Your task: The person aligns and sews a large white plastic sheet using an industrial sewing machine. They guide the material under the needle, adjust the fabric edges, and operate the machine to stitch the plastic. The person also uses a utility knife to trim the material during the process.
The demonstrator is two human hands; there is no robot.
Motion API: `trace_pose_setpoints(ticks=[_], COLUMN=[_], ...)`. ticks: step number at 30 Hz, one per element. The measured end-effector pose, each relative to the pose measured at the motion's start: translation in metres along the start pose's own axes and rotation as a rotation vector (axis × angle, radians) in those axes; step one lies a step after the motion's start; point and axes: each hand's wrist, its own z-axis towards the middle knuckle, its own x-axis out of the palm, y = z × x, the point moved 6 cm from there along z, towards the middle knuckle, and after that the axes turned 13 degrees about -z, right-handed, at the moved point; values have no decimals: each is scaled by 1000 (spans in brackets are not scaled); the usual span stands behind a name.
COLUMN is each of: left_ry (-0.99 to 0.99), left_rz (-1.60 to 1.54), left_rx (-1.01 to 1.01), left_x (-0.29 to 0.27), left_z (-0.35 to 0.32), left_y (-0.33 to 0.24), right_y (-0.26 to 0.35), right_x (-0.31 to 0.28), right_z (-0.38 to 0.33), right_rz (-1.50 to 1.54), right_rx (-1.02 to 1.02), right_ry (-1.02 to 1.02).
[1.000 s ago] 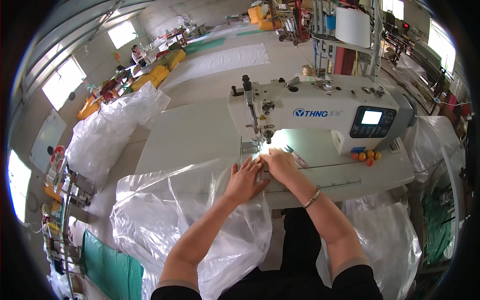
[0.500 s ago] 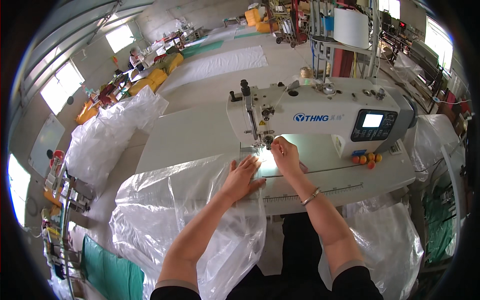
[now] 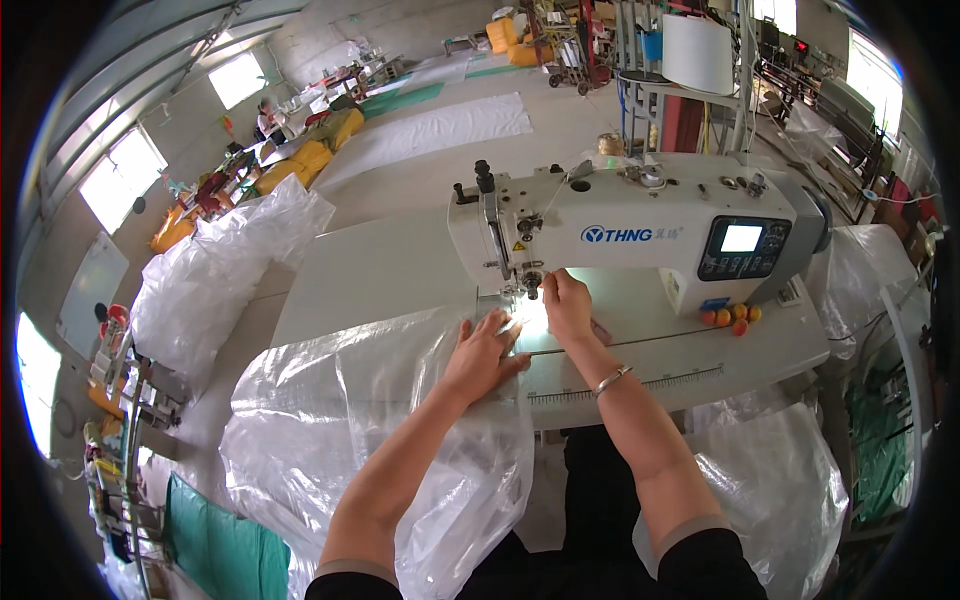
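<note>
Sheet (image 3: 340, 400) of clear plastic lies under the fingers of the left hand (image 3: 483, 358), on the worktop (image 3: 370, 265), and falls over the near edge, below and to the left of those fingers. What has changed is the right hand (image 3: 568, 305): a second ago its fingers were down at the left fingertips; now they are raised beside the needle head (image 3: 532, 288) of the sewing machine (image 3: 640, 222), just right of it. Over the last half second both hands have hardly shifted. I judge that this leaves the sheet steadied by the left hand alone, while the right attends to something at the needle.

The left fingers are spread and laid flat, the thumb apart, pressing rather than gripping. The right fingers are bunched narrow, tips close together; whether they pinch a thread I cannot tell.

The sheet looks thin, glossy and see-through, smooth near the left fingers and crumpled where it hangs below them. Its right edge runs near the left thumb. A bright lamp glow washes out the spot between the two hands. Right of the right fingers, a pink handle (image 3: 601, 332) pokes out; farther right sits some fruit (image 3: 739, 318).
</note>
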Motion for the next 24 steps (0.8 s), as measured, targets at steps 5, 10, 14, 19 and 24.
trace_pose_setpoints(ticks=[5,10,14,19,24], left_ry=[-24,-70,-73,-168,-305], left_rz=[11,-76,-103,-217,-440], left_rx=[43,54,-55,4,87], left_x=[0,-3,-4,-11,-38], left_z=[-10,-4,10,21,-65], left_y=[-4,-2,11,33,-31], right_y=[3,-1,6,32,14], right_x=[0,-5,-19,-51,-86], right_z=[-1,-3,-18,-72,-173], right_rz=[14,92,157,385,480], right_rx=[-2,14,68,92,211], right_ry=[34,60,130,268,427])
